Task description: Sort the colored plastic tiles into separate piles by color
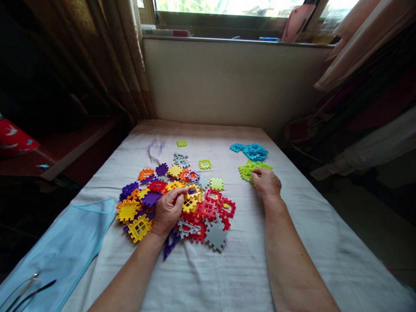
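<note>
A heap of mixed plastic interlocking tiles (182,203), red, yellow, purple, orange and grey, lies on a white cloth (227,268). My left hand (167,212) rests on the heap with its fingers curled, thumb and fingers pinching a yellow tile (192,192). My right hand (266,182) is farther right, fingers bent onto a small pile of lime green tiles (248,169). Just beyond it sits a pile of cyan tiles (253,151). Three loose lime green tiles (204,164) lie between the heap and the piles.
A light blue cloth (65,251) lies at the left front, with glasses (22,292) on it. A wall and window sill (234,41) stand behind the bed. Curtains (107,56) hang at the left, fabrics at the right.
</note>
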A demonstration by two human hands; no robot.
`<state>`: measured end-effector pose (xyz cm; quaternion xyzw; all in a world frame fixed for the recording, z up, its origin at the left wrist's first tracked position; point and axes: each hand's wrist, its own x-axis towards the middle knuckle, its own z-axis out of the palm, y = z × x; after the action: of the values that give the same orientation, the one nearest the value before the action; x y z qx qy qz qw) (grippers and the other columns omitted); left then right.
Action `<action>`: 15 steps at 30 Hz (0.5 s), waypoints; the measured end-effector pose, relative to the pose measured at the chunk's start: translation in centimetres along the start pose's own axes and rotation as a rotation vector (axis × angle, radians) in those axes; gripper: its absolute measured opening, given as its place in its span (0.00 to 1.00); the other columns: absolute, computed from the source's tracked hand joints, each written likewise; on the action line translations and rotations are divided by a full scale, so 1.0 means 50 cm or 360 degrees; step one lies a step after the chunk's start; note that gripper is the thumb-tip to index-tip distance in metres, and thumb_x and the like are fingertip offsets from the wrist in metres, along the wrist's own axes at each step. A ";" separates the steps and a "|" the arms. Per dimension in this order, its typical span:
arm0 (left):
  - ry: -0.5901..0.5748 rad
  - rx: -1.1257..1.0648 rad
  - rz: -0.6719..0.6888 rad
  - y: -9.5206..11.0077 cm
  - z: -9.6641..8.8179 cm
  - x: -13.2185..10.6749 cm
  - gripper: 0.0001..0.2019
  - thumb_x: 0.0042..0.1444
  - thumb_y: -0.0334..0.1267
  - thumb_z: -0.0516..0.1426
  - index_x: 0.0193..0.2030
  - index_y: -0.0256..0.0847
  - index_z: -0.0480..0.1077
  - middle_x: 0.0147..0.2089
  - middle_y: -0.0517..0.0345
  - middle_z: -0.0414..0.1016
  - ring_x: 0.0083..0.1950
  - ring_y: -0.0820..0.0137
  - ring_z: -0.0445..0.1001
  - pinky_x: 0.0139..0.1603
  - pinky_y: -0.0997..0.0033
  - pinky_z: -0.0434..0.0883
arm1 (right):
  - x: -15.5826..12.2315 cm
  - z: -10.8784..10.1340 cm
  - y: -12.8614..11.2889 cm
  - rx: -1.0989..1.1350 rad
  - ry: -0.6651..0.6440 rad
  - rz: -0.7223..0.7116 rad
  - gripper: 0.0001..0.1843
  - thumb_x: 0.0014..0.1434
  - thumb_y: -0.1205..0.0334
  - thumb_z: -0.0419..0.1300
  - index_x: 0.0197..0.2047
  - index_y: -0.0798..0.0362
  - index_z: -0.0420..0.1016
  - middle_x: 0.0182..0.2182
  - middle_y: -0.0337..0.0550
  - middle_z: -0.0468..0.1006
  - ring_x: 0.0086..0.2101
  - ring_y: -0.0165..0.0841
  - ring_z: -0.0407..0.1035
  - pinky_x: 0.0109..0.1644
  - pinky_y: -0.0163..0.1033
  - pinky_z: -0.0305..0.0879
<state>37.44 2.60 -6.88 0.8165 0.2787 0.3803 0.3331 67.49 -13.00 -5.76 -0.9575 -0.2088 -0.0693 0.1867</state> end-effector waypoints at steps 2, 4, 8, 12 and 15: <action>-0.0002 -0.0001 0.0003 -0.001 0.000 0.000 0.12 0.58 0.38 0.53 0.40 0.43 0.78 0.39 0.57 0.83 0.39 0.69 0.80 0.44 0.70 0.77 | 0.000 -0.001 -0.001 -0.0002 0.0015 -0.0003 0.14 0.56 0.59 0.56 0.39 0.47 0.83 0.38 0.45 0.81 0.35 0.38 0.72 0.36 0.39 0.65; 0.0000 -0.0005 0.0004 -0.002 0.001 -0.001 0.12 0.58 0.38 0.53 0.40 0.42 0.78 0.39 0.57 0.83 0.40 0.69 0.80 0.45 0.70 0.77 | 0.000 -0.006 -0.006 -0.0003 0.0012 -0.0014 0.14 0.57 0.59 0.56 0.41 0.48 0.83 0.40 0.46 0.81 0.36 0.38 0.72 0.37 0.39 0.65; 0.0012 -0.0012 0.0002 -0.005 0.002 -0.001 0.12 0.58 0.37 0.53 0.40 0.42 0.78 0.40 0.56 0.83 0.40 0.68 0.80 0.45 0.69 0.77 | -0.007 -0.016 -0.032 0.0034 -0.0016 -0.0101 0.14 0.58 0.59 0.55 0.42 0.49 0.82 0.43 0.47 0.80 0.40 0.39 0.73 0.40 0.39 0.66; 0.0006 -0.0023 0.0009 -0.004 0.002 -0.001 0.12 0.58 0.37 0.53 0.40 0.41 0.78 0.39 0.56 0.83 0.39 0.69 0.80 0.45 0.69 0.77 | -0.020 -0.015 -0.068 0.0170 -0.0186 -0.0266 0.13 0.58 0.58 0.57 0.41 0.49 0.82 0.42 0.44 0.81 0.38 0.36 0.73 0.43 0.39 0.66; 0.0006 -0.0028 0.0002 -0.003 0.002 -0.001 0.12 0.58 0.37 0.53 0.40 0.42 0.78 0.39 0.56 0.83 0.38 0.69 0.80 0.45 0.69 0.77 | -0.033 -0.005 -0.093 0.0342 -0.0487 -0.0425 0.13 0.58 0.58 0.59 0.44 0.49 0.81 0.40 0.42 0.82 0.36 0.33 0.74 0.42 0.37 0.66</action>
<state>37.48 2.63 -7.04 0.8131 0.2754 0.3844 0.3395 64.00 -9.80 -4.34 -0.8953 -0.3659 0.0752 0.2428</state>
